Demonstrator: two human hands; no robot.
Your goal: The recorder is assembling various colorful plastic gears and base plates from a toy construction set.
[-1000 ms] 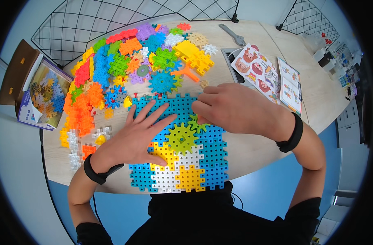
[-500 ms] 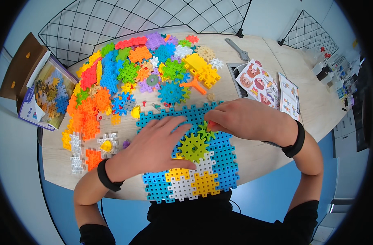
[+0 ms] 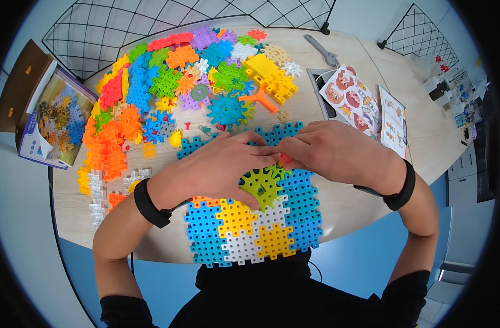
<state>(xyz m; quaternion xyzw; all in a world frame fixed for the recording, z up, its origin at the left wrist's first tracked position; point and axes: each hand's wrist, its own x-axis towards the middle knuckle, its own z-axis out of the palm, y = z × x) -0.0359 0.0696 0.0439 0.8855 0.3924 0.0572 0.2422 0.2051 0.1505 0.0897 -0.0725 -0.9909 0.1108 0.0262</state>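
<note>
Along the near edge of the table (image 3: 343, 218), beyond the person's black clothing (image 3: 250, 295), we see a board (image 3: 302, 210) of joined, holed plates in blue, teal, white and yellow. It lies flat, with an orange strip (image 3: 206, 201) at its left side, partly under our left forearm.

On the board, right of its middle, sits a large green gear (image 3: 260, 186); just beyond it and to the right, a small green gear (image 3: 283, 173) is mostly covered by our hands. Our left hand (image 3: 222, 167) is spread palm down over the board, its thumb at the near rim of the large green gear and its fingers reaching toward our other hand. Our right hand (image 3: 326, 147) pinches a red piece (image 3: 284, 159) between its fingertips, over the small green gear. We cannot tell whether our left fingertips touch the red piece.

Past the board we see a teal gear (image 3: 227, 111) and an orange three-armed piece (image 3: 263, 98), at the edge of a wide heap of coloured pieces (image 3: 165, 82). An open box (image 3: 61, 120) stands left of the heap; to the right lie a sticker sheet (image 3: 346, 98) and an open booklet (image 3: 392, 120). Farther off we see a grey wrench (image 3: 320, 50) and, behind everything, a black wire panel (image 3: 331, 11).
</note>
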